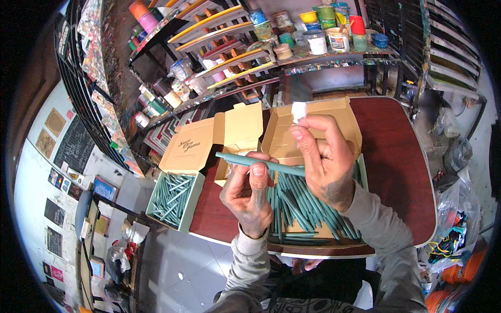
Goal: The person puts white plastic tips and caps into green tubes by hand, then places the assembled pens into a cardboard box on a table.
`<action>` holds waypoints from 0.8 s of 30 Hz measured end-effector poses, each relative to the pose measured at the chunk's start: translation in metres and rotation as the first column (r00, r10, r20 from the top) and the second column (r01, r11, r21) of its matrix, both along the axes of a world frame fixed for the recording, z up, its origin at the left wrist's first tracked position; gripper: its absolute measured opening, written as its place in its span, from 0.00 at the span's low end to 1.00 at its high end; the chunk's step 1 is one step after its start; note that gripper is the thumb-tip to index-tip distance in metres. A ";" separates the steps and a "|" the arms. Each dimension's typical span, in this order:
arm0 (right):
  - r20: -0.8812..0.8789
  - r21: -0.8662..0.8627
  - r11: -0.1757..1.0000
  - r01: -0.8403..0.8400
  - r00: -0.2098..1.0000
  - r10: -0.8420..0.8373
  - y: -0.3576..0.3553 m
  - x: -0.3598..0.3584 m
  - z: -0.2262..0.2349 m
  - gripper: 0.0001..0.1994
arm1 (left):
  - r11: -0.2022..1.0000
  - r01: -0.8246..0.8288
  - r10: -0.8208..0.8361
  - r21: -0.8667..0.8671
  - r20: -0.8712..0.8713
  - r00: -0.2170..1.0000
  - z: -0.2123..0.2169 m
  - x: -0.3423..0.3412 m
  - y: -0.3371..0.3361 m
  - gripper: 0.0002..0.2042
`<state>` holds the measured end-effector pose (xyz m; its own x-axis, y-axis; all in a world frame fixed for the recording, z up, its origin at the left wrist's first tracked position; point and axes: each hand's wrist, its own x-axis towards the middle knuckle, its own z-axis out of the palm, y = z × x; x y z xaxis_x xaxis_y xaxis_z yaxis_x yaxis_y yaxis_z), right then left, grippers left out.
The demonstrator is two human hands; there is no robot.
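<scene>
gripping teal stick [261,162] w/ left hand [249,194], right hand [326,164]

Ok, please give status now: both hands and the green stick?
Left hand grips teal stick. Right hand pinches white cloth wad. Open box of sticks below. Nothing blocking.

Matt cardboard boxes [182,151] (glossy tabletop [396,172])

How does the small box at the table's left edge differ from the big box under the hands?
The small box is narrow and sits alone at the left edge of the table; the big box is wider and lies under both hands. The small box is filled edge to edge with teal sticks; the big box shows bare cardboard behind its pile. Both are tan cardboard, lids open, holding the same teal sticks.
</scene>
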<state>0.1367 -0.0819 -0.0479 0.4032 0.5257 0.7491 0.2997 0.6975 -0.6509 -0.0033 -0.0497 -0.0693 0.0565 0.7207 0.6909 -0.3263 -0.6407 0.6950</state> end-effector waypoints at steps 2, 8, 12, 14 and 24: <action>0.197 0.186 0.963 0.197 0.952 -0.233 0.002 0.006 0.001 0.08 | 0.995 -0.040 0.045 -0.092 0.054 0.998 0.007 0.001 -0.004 0.14; 0.409 0.338 0.919 0.202 0.848 -0.337 0.006 0.008 0.000 0.09 | 0.979 0.043 0.000 -0.199 0.211 0.978 -0.006 -0.010 -0.004 0.16; 0.466 0.232 0.950 0.208 0.834 -0.296 -0.009 0.009 0.018 0.06 | 0.959 0.161 -0.098 -0.232 0.261 0.960 -0.011 -0.027 0.001 0.17; 0.372 0.073 0.997 0.013 0.928 -0.040 -0.021 0.010 0.020 0.05 | 0.928 0.274 -0.190 -0.252 0.310 0.931 -0.019 -0.033 0.004 0.16; 0.047 -0.397 0.707 -0.585 0.756 0.653 -0.030 -0.019 0.007 0.07 | 0.849 0.392 -0.298 -0.355 0.291 0.909 -0.050 -0.075 -0.017 0.17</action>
<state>0.1182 -0.1116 -0.0411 -0.2219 0.8392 0.4964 0.0087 0.5108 -0.8597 -0.0778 -0.0666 -0.1196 0.2367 0.8967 0.3741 -0.6456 -0.1426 0.7503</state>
